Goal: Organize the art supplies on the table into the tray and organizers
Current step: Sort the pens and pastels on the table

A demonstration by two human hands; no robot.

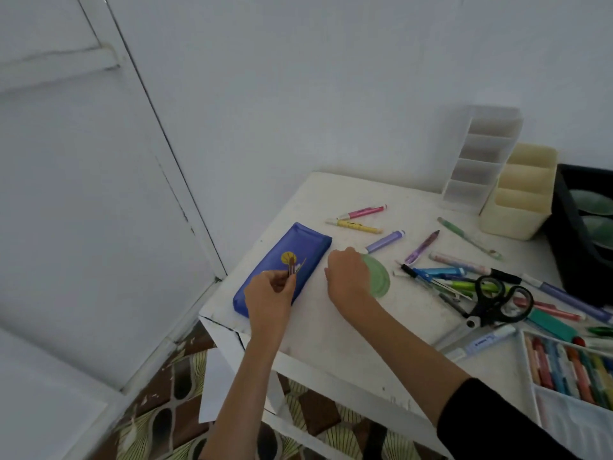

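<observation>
The left hand (270, 293) is pinching thin brown sticks (292, 267) over the blue pencil case (298, 240). The right hand (348, 273) is lying with bent fingers on a green round piece (380, 277); I cannot tell if it is gripping it. Black scissors (497, 300) are lying near the black tray (569, 224).

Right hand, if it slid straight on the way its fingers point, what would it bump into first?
Most likely the blue pencil case: the right hand, resting on a green half-round piece, points up and left, and the case's far corner lies just beyond it. Depth is hard to judge.
</observation>
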